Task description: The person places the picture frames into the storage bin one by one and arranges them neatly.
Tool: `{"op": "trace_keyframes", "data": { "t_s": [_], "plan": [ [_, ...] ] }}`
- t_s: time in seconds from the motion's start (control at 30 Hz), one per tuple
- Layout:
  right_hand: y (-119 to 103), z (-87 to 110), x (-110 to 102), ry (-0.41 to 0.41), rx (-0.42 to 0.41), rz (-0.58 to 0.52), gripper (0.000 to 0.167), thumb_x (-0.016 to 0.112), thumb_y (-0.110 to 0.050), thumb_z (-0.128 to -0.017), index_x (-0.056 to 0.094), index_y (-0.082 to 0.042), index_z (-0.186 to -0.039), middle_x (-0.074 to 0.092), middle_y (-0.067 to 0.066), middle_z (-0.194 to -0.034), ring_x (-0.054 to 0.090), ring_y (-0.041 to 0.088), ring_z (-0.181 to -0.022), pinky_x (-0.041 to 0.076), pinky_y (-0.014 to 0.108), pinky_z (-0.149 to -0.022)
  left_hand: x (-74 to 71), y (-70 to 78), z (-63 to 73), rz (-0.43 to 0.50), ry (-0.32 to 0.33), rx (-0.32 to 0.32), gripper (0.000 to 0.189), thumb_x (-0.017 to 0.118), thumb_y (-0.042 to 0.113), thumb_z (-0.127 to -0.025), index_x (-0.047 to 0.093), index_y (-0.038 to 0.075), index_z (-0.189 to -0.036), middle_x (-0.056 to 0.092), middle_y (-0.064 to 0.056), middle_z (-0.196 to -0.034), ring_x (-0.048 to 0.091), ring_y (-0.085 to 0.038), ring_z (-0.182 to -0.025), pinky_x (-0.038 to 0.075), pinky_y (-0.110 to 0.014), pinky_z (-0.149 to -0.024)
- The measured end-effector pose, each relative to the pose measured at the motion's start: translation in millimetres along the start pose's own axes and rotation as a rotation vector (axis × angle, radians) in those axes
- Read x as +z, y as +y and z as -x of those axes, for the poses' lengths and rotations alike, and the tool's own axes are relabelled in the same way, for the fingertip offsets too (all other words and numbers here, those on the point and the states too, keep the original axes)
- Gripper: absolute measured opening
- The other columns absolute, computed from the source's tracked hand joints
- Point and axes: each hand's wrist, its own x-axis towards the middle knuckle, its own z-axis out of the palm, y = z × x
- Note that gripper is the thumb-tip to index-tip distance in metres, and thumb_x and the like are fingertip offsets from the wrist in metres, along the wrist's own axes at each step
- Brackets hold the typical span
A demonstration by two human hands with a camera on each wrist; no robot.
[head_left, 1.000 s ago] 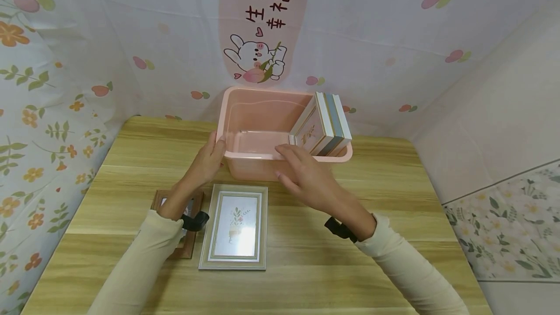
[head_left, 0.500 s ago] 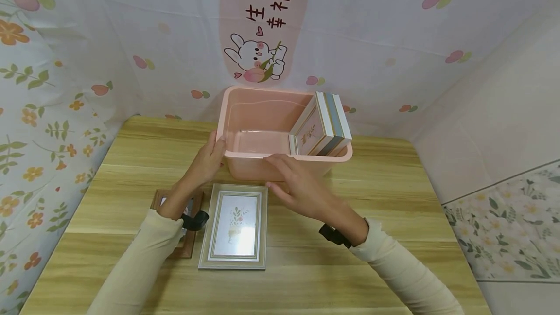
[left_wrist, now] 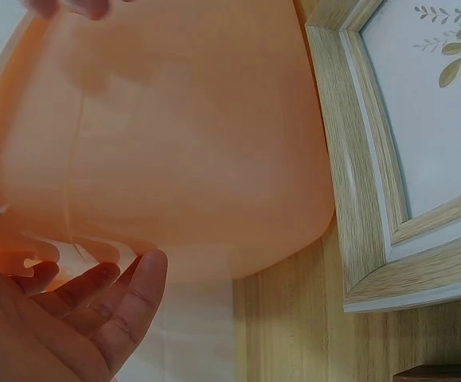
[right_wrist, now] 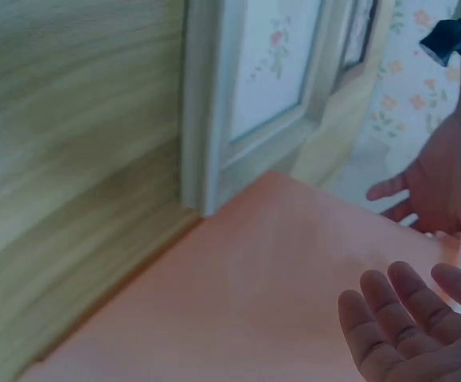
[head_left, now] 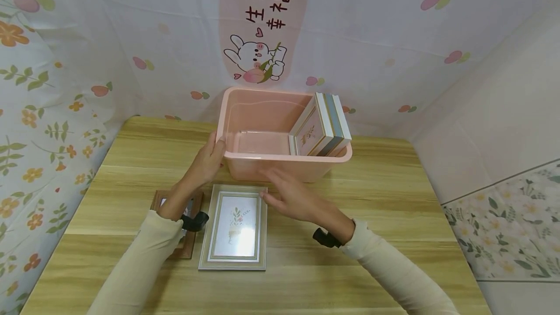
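Note:
A pink plastic bin (head_left: 284,157) stands at the back of the table. My left hand (head_left: 209,162) holds its left front corner, thumb at the rim and fingers (left_wrist: 138,306) against the outer side. Several photo frames (head_left: 309,132) with white and blue-grey edges lean together in its right end. In front of the bin, a pale wood-look photo frame (head_left: 262,230) lies face up with a flower print. My right hand (head_left: 293,198) hovers near that frame's upper right corner, fingers extended and nothing held, as its fingers (right_wrist: 365,326) also show in the right wrist view.
A smaller brown photo frame (head_left: 189,244) lies left of the pale one, partly hidden under my left forearm. The wooden table (head_left: 350,266) meets a patterned cloth backdrop (head_left: 175,52) right behind the bin. Another patterned panel (head_left: 507,227) stands at the right.
My right hand has left the bin's front rim and moved left and toward me, near the pale photo frame. My left hand, the bin and the photo frames have stayed put.

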Motion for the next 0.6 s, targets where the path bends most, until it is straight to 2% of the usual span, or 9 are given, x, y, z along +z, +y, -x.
{"op": "trace_keyframes", "data": {
  "t_s": [0.2, 0.37, 0.6],
  "plan": [
    [9, -2.7, 9, -0.024, 0.005, -0.005, 0.053, 0.063, -0.024, -0.096, 0.048, 0.001, -0.141, 0.053, 0.017, -0.141, 0.048, 0.029, -0.134, 0.038, 0.043, -0.112, 0.0, -1.0, -2.0, 0.011, 0.007, -0.013, 0.058, 0.023, 0.045, -0.106, 0.023, 0.011, -0.153, 0.048, -0.027, -0.134, 0.055, -0.038, -0.096, 0.052, -0.052, -0.08],
    [17, -5.8, 18, -0.042, -0.015, 0.003, 0.053, 0.063, -0.025, -0.096, 0.049, 0.002, -0.14, 0.052, 0.018, -0.142, 0.045, 0.03, -0.136, 0.036, 0.044, -0.113, 0.4, -1.9, -3.4, 0.015, 0.01, -0.029, 0.058, 0.023, 0.045, -0.106, 0.024, 0.012, -0.153, 0.047, -0.027, -0.137, 0.054, -0.038, -0.102, 0.052, -0.054, -0.082],
    [30, -8.3, 35, -0.065, -0.008, 0.012, 0.055, 0.064, -0.026, -0.094, 0.048, 0.001, -0.139, 0.051, 0.019, -0.141, 0.045, 0.031, -0.135, 0.037, 0.045, -0.113, 0.8, -2.2, -3.1, 0.004, 0.011, -0.022, 0.057, 0.023, 0.043, -0.105, 0.025, 0.009, -0.151, 0.047, -0.028, -0.136, 0.055, -0.038, -0.099, 0.052, -0.055, -0.081]
  ]
}}
